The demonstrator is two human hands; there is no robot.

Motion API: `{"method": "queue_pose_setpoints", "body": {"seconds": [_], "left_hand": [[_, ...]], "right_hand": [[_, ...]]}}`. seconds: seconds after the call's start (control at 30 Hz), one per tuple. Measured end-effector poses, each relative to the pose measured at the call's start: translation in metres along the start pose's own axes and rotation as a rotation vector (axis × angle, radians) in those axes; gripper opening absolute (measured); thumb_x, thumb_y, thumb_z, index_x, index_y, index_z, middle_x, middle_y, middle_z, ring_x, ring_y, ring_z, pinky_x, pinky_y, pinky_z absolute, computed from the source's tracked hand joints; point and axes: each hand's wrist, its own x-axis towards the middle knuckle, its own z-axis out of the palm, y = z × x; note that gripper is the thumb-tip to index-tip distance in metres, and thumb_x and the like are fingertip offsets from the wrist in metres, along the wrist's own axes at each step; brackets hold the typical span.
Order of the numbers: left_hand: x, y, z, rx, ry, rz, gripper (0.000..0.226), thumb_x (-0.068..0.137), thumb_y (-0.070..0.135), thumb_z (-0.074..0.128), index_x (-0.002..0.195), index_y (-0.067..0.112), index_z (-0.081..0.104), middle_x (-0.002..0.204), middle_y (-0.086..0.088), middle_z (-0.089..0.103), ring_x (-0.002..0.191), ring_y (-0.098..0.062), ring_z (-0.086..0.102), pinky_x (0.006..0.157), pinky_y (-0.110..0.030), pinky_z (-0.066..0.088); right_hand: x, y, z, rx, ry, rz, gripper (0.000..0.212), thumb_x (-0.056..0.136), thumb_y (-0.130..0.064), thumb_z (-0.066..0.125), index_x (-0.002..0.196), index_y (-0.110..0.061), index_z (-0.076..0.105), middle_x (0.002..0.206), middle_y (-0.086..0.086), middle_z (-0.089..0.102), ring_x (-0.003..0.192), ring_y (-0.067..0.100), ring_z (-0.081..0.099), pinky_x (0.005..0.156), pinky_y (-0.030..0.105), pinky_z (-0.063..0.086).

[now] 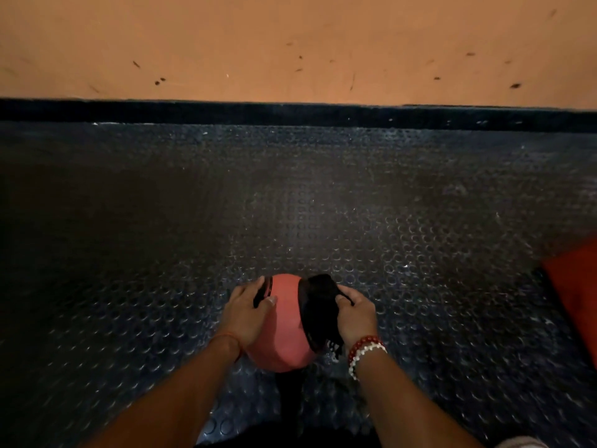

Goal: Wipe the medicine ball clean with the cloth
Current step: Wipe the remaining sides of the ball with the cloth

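Salmon-red rubber medicine ball low in centre of head view, resting on dark studded rubber floor mat, well apart from wall. Left hand cupped over ball's left side, palm against it, fingers curved round upper left edge, thumb lying across top; grasping the ball itself. Fingertips overlapping a black band or marking on ball surface, too dark and blurred to read; cannot tell whether print or a grip. Right hand clenched round a bunched black cloth, knuckles up, holding it against ball's right side. Cloth draped down right flank of ball from top toward lower right, frayed lower end hanging just beside right wrist. Hides most of ball's right half. Bare red surface showing between the two hands and at bottom.

Thin red thread tied on left wrist. Two bead bracelets on right wrist, one dark red, one white, touching each other. Both forearms bare, coming in from bottom edge.

Mat covered in raised round studs, glinting under light, pale flecks in places. Black skirting strip along far edge of mat, meeting orange wall above. Wall scuffed with small dark marks. Red object cut off at right edge, well apart from ball; kind unclear. Any lettering on ball, cloth or red object too dim to make out.
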Motion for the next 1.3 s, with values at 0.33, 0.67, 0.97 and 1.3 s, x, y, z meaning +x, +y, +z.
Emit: {"method": "queue_pose_setpoints", "body": {"seconds": [0.33, 0.67, 0.97, 1.3], "left_hand": [[-0.020, 0.029, 0.011, 0.242, 0.168, 0.154, 0.051, 0.095, 0.038, 0.057, 0.145, 0.028, 0.046, 0.144, 0.000, 0.042, 0.131, -0.027, 0.036, 0.112, -0.038, 0.032], [-0.036, 0.129, 0.144, -0.270, -0.210, 0.169, 0.033, 0.095, 0.007, 0.058, 0.125, 0.019, 0.061, 0.126, 0.002, 0.063, 0.117, -0.009, 0.057, 0.099, -0.020, 0.042], [0.016, 0.129, 0.242, -0.094, -0.167, 0.175, 0.026, 0.092, 0.002, 0.060, 0.114, 0.014, 0.067, 0.114, -0.002, 0.069, 0.105, -0.017, 0.063, 0.092, -0.025, 0.048], [0.059, 0.092, 0.301, 0.357, -0.242, 0.355, 0.049, 0.094, 0.001, 0.050, 0.140, 0.016, 0.052, 0.143, -0.012, 0.043, 0.130, -0.028, 0.045, 0.108, -0.025, 0.032]], "right_hand": [[-0.007, -0.011, -0.053, 0.070, 0.051, -0.047, 0.025, 0.094, -0.010, 0.053, 0.112, -0.017, 0.069, 0.107, 0.005, 0.070, 0.098, 0.020, 0.066, 0.094, 0.039, 0.053], [0.006, -0.005, -0.117, -0.332, 0.169, -0.235, 0.042, 0.094, -0.015, 0.048, 0.136, -0.017, 0.054, 0.139, 0.005, 0.051, 0.126, 0.022, 0.048, 0.106, 0.030, 0.036], [0.082, 0.055, -0.175, -0.671, 0.179, -0.344, 0.048, 0.088, 0.000, 0.047, 0.136, -0.003, 0.050, 0.146, 0.013, 0.041, 0.137, 0.022, 0.039, 0.110, 0.016, 0.023], [0.145, 0.126, -0.179, -1.040, -0.129, -0.180, 0.065, 0.097, -0.021, 0.045, 0.154, -0.024, 0.014, 0.162, 0.006, -0.003, 0.149, 0.031, -0.008, 0.115, 0.057, 0.011]]}}
